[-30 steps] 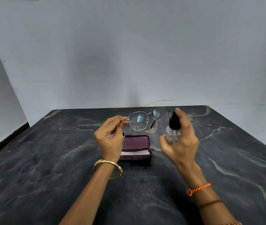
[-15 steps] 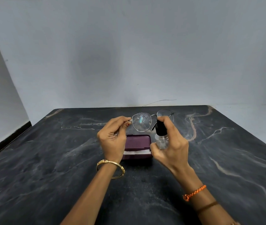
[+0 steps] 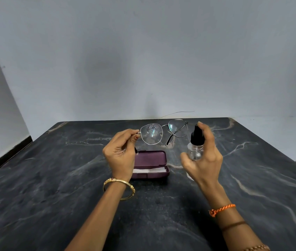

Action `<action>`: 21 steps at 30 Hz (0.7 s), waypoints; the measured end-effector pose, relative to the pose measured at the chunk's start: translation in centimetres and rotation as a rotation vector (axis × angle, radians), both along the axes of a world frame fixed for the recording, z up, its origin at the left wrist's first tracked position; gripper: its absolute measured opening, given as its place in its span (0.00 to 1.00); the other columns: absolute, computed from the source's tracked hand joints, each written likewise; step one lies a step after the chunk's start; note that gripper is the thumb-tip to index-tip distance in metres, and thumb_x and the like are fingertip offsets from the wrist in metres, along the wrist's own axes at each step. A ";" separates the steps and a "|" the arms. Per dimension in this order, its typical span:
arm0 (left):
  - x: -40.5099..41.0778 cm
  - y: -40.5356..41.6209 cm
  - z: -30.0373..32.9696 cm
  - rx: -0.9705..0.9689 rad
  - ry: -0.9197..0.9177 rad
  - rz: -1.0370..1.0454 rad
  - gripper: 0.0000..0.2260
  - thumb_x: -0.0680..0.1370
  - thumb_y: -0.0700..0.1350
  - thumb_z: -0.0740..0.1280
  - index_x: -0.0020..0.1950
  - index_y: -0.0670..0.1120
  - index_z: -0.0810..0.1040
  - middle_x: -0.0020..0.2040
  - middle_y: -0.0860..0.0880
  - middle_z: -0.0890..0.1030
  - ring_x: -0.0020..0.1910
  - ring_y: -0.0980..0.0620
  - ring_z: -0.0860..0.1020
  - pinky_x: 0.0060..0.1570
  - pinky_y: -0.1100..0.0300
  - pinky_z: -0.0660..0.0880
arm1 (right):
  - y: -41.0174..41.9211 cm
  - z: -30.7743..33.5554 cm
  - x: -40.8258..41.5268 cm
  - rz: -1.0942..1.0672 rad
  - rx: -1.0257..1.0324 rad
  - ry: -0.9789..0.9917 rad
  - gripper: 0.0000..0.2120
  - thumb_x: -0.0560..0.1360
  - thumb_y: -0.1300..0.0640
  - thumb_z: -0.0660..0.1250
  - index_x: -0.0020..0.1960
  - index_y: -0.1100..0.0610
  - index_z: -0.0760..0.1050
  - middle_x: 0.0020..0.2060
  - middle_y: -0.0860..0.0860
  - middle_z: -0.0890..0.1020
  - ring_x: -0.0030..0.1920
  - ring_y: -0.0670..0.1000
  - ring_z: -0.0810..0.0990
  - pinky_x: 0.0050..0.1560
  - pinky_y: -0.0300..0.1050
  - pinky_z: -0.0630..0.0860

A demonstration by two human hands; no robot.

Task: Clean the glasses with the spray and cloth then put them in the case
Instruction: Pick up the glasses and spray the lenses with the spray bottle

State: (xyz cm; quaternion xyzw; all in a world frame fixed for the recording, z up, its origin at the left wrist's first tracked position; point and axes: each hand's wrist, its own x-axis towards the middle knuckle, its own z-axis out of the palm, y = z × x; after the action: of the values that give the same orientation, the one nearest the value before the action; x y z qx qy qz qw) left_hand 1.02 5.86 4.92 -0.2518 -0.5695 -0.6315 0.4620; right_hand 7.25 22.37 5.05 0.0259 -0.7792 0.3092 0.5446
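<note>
Your left hand (image 3: 121,154) pinches the wire-rimmed glasses (image 3: 163,133) at the hinge end of the frame, thumb and forefinger closed on the metal while the other fingers (image 3: 115,140) curl in toward the palm. The glasses hang in the air just beyond those fingertips, above the surface (image 3: 53,187). The lens nearest your left fingers is speckled with droplets; the far lens shows only a faint glare. One temple arm folds down behind the lenses, and its thin wire is hard to follow against the dark stone. The other temple is mostly hidden behind your left hand.

Your right hand (image 3: 202,160) is wrapped around a small clear spray bottle (image 3: 195,151) with a black nozzle, forefinger resting on top of the nozzle, thumb and remaining fingers closed on the body. The bottle's lower part is covered by your palm, and the clear plastic makes the liquid level impossible to read. The nozzle sits just beside the far lens, apart from it.

Below and between your two sets of fingers, an open purple glasses case (image 3: 150,164) lies on the surface, its left end hidden behind your left hand. A white cloth (image 3: 150,170) lies inside the lower half, only a strip of it visible.
</note>
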 end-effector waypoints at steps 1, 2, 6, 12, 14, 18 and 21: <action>0.0 0.0 0.0 0.007 -0.004 -0.003 0.11 0.69 0.33 0.69 0.49 0.42 0.78 0.41 0.54 0.79 0.40 0.63 0.79 0.43 0.69 0.76 | 0.2 -0.1 -0.1 -0.001 0.005 -0.011 0.33 0.57 0.62 0.65 0.62 0.53 0.64 0.44 0.57 0.83 0.27 0.44 0.69 0.29 0.28 0.65; 0.0 0.0 0.0 0.012 -0.007 -0.006 0.11 0.69 0.33 0.69 0.49 0.43 0.78 0.41 0.55 0.79 0.40 0.63 0.79 0.43 0.69 0.77 | 0.3 -0.2 -0.1 -0.004 0.016 -0.018 0.32 0.58 0.60 0.65 0.62 0.54 0.65 0.43 0.56 0.83 0.27 0.44 0.68 0.29 0.27 0.65; 0.1 0.0 0.0 0.018 -0.010 -0.010 0.11 0.69 0.33 0.69 0.49 0.44 0.78 0.40 0.54 0.80 0.40 0.63 0.79 0.43 0.67 0.77 | 0.4 -0.2 -0.4 0.008 0.034 0.009 0.30 0.59 0.57 0.61 0.61 0.57 0.66 0.45 0.56 0.83 0.40 0.40 0.72 0.38 0.24 0.68; 0.1 -0.1 -0.1 0.014 -0.006 0.000 0.12 0.70 0.33 0.69 0.50 0.44 0.78 0.41 0.53 0.79 0.40 0.63 0.79 0.43 0.68 0.78 | 0.5 -0.7 -0.5 -0.004 -0.027 0.022 0.32 0.59 0.59 0.64 0.63 0.54 0.63 0.43 0.57 0.82 0.28 0.45 0.71 0.28 0.28 0.66; 0.0 -0.1 -0.1 0.024 -0.007 -0.002 0.12 0.70 0.33 0.69 0.50 0.44 0.78 0.41 0.53 0.79 0.40 0.62 0.79 0.43 0.68 0.78 | 0.8 -1.0 -0.7 -0.061 -0.093 0.013 0.36 0.58 0.62 0.66 0.64 0.52 0.61 0.41 0.57 0.82 0.28 0.48 0.71 0.28 0.29 0.63; -0.1 -0.2 -0.2 0.030 -0.019 0.005 0.12 0.69 0.32 0.69 0.51 0.44 0.78 0.41 0.53 0.79 0.40 0.63 0.79 0.43 0.68 0.77 | 1.8 -1.7 -1.2 -0.153 -0.185 -0.087 0.40 0.60 0.65 0.69 0.66 0.44 0.56 0.52 0.57 0.81 0.33 0.56 0.77 0.30 0.30 0.60; -0.1 -0.3 -0.2 0.032 -0.023 0.013 0.13 0.69 0.32 0.69 0.51 0.43 0.78 0.41 0.54 0.79 0.40 0.64 0.79 0.43 0.70 0.76 | 2.4 -2.3 -1.5 -0.166 -0.175 -0.166 0.43 0.61 0.67 0.69 0.66 0.42 0.53 0.60 0.56 0.77 0.39 0.58 0.78 0.29 0.33 0.59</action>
State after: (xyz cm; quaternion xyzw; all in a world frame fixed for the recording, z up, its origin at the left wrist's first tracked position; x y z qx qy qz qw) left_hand 0.87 5.55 4.74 -0.2337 -0.5663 -0.6403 0.4634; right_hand 5.75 24.78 2.70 -0.1119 -0.7911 0.3309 0.5022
